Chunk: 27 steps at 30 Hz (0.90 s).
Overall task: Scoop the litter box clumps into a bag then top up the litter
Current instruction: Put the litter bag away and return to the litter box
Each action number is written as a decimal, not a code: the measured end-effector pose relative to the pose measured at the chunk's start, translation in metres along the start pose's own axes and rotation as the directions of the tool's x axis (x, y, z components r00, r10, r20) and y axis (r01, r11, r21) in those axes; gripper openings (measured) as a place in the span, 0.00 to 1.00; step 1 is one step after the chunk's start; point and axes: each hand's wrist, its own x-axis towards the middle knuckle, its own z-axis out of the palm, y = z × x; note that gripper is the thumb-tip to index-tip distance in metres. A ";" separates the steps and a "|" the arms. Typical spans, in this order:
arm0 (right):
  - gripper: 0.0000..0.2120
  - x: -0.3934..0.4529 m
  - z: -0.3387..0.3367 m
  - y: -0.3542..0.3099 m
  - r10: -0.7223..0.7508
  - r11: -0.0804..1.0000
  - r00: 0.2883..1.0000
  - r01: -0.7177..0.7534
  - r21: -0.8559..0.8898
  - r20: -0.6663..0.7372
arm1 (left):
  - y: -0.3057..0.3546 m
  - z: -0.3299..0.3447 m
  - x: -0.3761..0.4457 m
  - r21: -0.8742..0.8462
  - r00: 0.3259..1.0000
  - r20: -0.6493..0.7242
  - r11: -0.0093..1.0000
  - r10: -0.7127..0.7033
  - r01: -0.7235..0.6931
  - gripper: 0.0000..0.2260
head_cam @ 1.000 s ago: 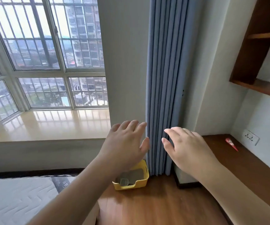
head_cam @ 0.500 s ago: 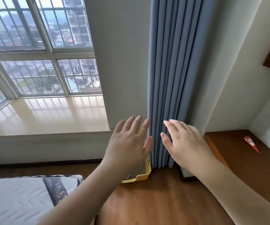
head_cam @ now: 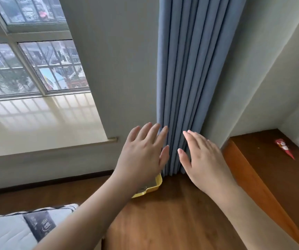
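Compared with the frame half a second earlier, both hands sat higher against the curtain (head_cam: 192, 83) and the camera had tilted, so less of the window (head_cam: 28, 56) showed and the wall ran slanted. Left hand (head_cam: 143, 159) covered more of the litter box (head_cam: 152, 188) than before; only the box's corner at about 4 o'clock of that hand remained visible.

Litter box: yellow plastic, low rim, grey contents partly seen inside, most of it hidden behind the left wrist. It stood on the wooden floor (head_cam: 172, 213), touching or just beside the curtain's foot; which, could not be told.

Left hand: fingers straight and spread, released, grasping nothing. Right hand (head_cam: 204, 163): same, fingers extended, thumb apart, released. Hands were near each other, not touching.

At 3 o'clock, a wooden bench (head_cam: 271, 177) carried a small red cone-shaped item (head_cam: 283, 147). At 8 o'clock, a mattress corner (head_cam: 19, 228).
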 end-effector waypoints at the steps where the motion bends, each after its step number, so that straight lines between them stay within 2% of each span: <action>1: 0.29 0.006 0.006 0.004 0.002 1.000 1.000 -0.002 0.000 -0.002 | -0.002 0.009 0.006 -0.001 1.000 0.008 1.000 0.008 -0.008 0.23; 7: 0.28 0.044 0.054 0.041 0.029 0.999 1.000 -0.028 0.041 -0.013 | 0.001 0.072 0.042 -0.043 0.997 0.077 0.999 -0.023 0.027 0.24; 13: 0.28 0.094 0.125 0.096 0.024 0.992 1.000 -0.022 0.126 -0.015 | 0.012 0.156 0.084 -0.121 0.985 0.172 0.993 0.020 0.001 0.24; 20: 0.26 0.124 0.239 0.165 0.007 0.979 1.000 -0.006 0.204 -0.004 | 0.029 0.306 0.092 -0.278 0.952 0.305 0.953 -0.030 0.120 0.24; 27: 0.26 0.090 0.411 0.212 0.021 0.969 0.997 -0.037 0.243 0.070 | 0.038 0.484 0.049 -0.404 0.924 0.376 0.884 -0.074 0.235 0.23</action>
